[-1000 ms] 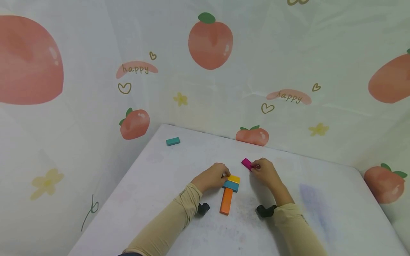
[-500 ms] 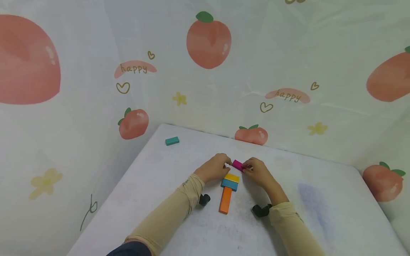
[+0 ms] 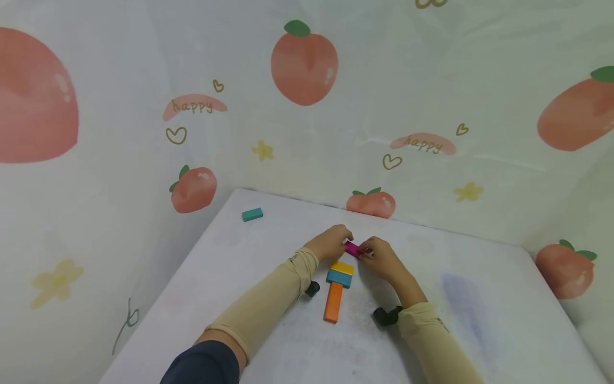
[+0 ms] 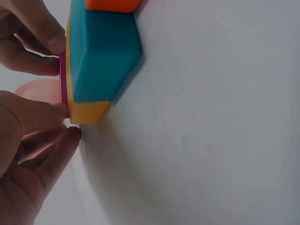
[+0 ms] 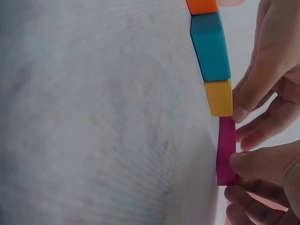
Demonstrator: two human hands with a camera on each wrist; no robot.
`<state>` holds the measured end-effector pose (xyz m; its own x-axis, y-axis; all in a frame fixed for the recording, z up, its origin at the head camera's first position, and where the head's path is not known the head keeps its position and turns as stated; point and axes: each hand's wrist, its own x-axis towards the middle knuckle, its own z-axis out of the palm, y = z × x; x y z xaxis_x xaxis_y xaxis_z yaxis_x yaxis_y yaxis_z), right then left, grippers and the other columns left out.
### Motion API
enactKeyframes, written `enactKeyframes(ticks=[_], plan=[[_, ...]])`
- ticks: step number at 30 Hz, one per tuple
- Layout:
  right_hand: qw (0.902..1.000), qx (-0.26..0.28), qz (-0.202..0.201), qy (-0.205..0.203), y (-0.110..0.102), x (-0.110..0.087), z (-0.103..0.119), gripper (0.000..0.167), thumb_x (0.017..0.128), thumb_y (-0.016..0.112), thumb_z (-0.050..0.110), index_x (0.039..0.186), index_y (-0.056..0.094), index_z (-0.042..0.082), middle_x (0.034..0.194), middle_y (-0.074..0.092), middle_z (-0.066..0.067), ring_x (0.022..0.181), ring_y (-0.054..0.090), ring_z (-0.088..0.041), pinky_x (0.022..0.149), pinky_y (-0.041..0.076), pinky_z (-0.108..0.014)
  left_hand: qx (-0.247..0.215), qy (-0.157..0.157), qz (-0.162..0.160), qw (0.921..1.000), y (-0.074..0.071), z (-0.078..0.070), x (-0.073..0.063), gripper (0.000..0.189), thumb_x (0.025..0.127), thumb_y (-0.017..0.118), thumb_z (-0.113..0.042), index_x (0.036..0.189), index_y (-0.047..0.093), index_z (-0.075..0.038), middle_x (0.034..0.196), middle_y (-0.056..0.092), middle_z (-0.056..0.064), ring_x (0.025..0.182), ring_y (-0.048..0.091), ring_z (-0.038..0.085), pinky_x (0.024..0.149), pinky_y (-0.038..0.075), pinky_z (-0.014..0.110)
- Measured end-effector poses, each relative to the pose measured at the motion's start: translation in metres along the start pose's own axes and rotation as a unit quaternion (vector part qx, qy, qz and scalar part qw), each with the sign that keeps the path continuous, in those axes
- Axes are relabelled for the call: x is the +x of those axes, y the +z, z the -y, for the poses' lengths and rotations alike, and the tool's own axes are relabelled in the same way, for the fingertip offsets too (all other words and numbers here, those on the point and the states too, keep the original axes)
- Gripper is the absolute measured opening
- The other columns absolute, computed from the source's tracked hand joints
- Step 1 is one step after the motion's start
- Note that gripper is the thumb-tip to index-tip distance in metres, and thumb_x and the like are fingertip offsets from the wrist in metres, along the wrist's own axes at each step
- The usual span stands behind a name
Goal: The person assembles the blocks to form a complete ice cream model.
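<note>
Now you're pinching the smooth, magenta rectangular block [image 3: 352, 249] with left hand [image 3: 330, 244] and right hand [image 3: 382, 260] clamped at opposite ends, presumably steadying its angle, just beyond the smooth, yellow rectangular block [image 3: 342, 268].

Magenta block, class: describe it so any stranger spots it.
On the white table, go from the orange block past the blue block to the yellow block. Just beyond, between left hand and right hand, is the magenta block, the only deep pink one.

Magenta block [image 5: 226, 146] — smooth; sleeves [image 3: 266, 296] — cloth.
</note>
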<state>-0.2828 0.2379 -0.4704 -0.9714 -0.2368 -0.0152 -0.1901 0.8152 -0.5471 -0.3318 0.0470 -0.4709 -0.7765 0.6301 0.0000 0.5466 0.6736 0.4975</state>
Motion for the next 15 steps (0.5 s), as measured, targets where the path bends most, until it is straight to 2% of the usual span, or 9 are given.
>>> enactKeyframes(ticks=[6, 15], plan=[[0.9999, -0.007, 0.000, -0.008, -0.0003, 0.0003, 0.0054, 0.016, 0.096, 0.072, 0.000, 0.110, 0.079, -0.002, 0.108, 0.071, -0.015, 0.105, 0.067, -0.032, 0.101, 0.059, -0.053, -0.017, -0.001, 0.008, 0.9998, 0.0003, 0.0004, 0.0011, 0.024, 0.101, 0.062, 0.001, 0.120, 0.075, 0.000, 0.119, 0.072, 0.010, 0.109, 0.062, 0.020, 0.106, 0.055, 0.033], [0.9997, -0.010, 0.001, -0.024, 0.0034, 0.0024, 0.0041, 0.015, 0.096, 0.072, 0.001, 0.109, 0.080, 0.000, 0.107, 0.072, -0.013, 0.105, 0.067, -0.031, 0.101, 0.059, -0.052, -0.031, -0.013, 0.017, 0.9993, -0.0043, 0.0007, -0.0053, 0.024, 0.101, 0.062, 0.001, 0.121, 0.075, 0.002, 0.120, 0.074, 0.013, 0.108, 0.063, 0.021, 0.105, 0.056, 0.033]])
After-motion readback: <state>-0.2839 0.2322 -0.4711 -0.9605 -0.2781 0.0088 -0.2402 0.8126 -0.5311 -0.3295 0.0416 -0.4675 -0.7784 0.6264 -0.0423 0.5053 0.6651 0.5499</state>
